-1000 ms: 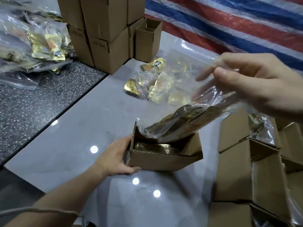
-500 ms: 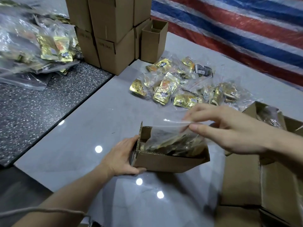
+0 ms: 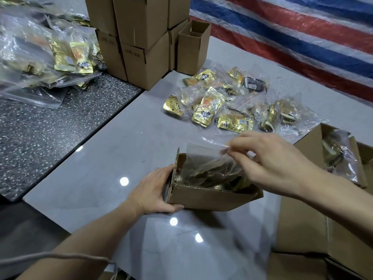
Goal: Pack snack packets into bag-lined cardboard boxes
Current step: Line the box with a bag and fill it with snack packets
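Note:
A small open cardboard box (image 3: pixel 212 197) stands on the grey tile floor in front of me. A clear plastic bag (image 3: pixel 203 158) filled with gold snack packets sits inside it, its top edge sticking up above the rim. My left hand (image 3: pixel 153 190) grips the box's left end. My right hand (image 3: pixel 268 160) pinches the bag's top edge over the box. Several loose gold snack packets in clear bags (image 3: pixel 224 106) lie on the floor beyond the box.
Stacked closed cardboard boxes (image 3: pixel 141 37) and one open empty box (image 3: pixel 192 47) stand at the back. More bagged packets (image 3: pixel 50 55) pile at the left on dark speckled floor. Open boxes with bagged packets (image 3: pixel 339 158) sit at the right. A striped tarp (image 3: pixel 292 37) hangs behind.
My right hand lowered the filled bag from the air down into the box and now pinches its top edge. My left hand has kept its hold on the box.

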`<state>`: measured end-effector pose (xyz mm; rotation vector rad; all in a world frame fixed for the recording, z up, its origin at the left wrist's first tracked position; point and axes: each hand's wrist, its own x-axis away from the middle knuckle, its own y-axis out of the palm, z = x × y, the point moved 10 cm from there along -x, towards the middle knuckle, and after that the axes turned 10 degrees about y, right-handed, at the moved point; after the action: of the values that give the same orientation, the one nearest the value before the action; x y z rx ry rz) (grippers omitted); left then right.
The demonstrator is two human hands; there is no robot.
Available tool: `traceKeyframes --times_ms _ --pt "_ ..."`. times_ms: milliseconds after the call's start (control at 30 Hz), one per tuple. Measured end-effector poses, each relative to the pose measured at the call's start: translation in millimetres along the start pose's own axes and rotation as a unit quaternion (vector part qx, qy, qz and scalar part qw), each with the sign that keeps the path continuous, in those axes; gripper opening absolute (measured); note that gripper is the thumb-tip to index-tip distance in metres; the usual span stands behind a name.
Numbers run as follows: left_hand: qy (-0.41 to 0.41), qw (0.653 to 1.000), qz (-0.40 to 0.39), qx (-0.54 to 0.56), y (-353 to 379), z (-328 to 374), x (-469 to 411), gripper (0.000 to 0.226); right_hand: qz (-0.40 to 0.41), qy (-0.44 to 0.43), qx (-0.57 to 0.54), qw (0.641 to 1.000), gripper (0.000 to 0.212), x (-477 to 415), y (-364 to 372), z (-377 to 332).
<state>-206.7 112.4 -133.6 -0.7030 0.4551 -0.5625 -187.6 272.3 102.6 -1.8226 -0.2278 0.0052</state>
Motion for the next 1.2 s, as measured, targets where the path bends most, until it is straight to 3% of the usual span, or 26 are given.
traceKeyframes --times_ms 100,233,533,700,1000,1100,1200 --pt "0.005 1.000 0.004 0.005 -1.8 1.9 -0.4 0.087 -0.080 -0.012 0.029 0.996 0.023 -1.6 28.8 0.1" --pt "0.008 1.000 0.003 0.008 -2.3 3.3 0.8 0.093 -0.170 -0.018 -0.011 0.985 0.020 0.7 63.4 -2.3" --pt "0.010 1.000 -0.002 -0.005 1.8 -0.2 -1.4 0.088 -0.224 0.091 -0.079 0.967 0.027 -26.4 109.0 26.2" --pt "0.009 1.000 0.005 -0.001 -1.4 1.3 -1.2 0.085 -0.277 0.092 -0.075 0.954 0.022 -33.9 136.0 31.6" --pt "0.011 1.000 -0.008 -0.007 2.9 -0.9 -2.5 0.092 -0.234 0.140 -0.131 0.953 0.018 -47.4 144.5 49.0" --pt "0.007 1.000 -0.012 -0.011 3.3 -2.4 -0.5 0.094 -0.128 0.117 0.011 0.985 0.014 -46.5 123.0 45.3" --pt "0.007 1.000 -0.010 -0.019 2.3 -0.9 -0.5 0.096 -0.060 0.047 0.170 0.982 0.013 -38.9 107.1 23.7"
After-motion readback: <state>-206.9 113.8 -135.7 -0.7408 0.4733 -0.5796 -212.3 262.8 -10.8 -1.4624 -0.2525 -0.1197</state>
